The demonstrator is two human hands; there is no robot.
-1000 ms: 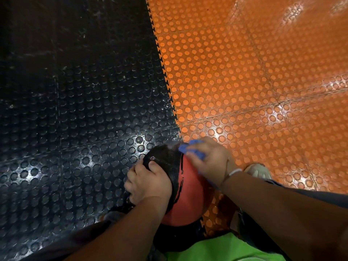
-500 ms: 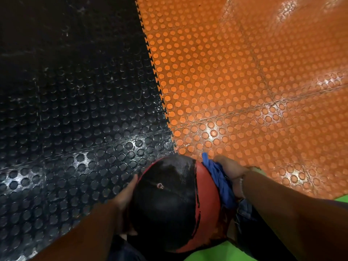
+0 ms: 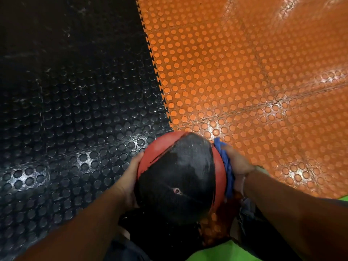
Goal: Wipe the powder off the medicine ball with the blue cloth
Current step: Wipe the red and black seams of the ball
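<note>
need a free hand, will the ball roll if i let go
Probably rolls: the ball is round, steadied between the left hand and the right hand with the cloth. Its glossy black panel looks slick, so one hand may slip. Likely heavy: both hands brace it.

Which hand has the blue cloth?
The right hand: it holds the blue cloth against the medicine ball. The left hand is bare, flat on the ball's other side.

Your medicine ball [image 3: 177, 166] seems matt, grainy rubber; the blue cloth [image 3: 226, 163] is soft fabric; the studded floor tiles [image 3: 75, 113] shine glossy.
</note>
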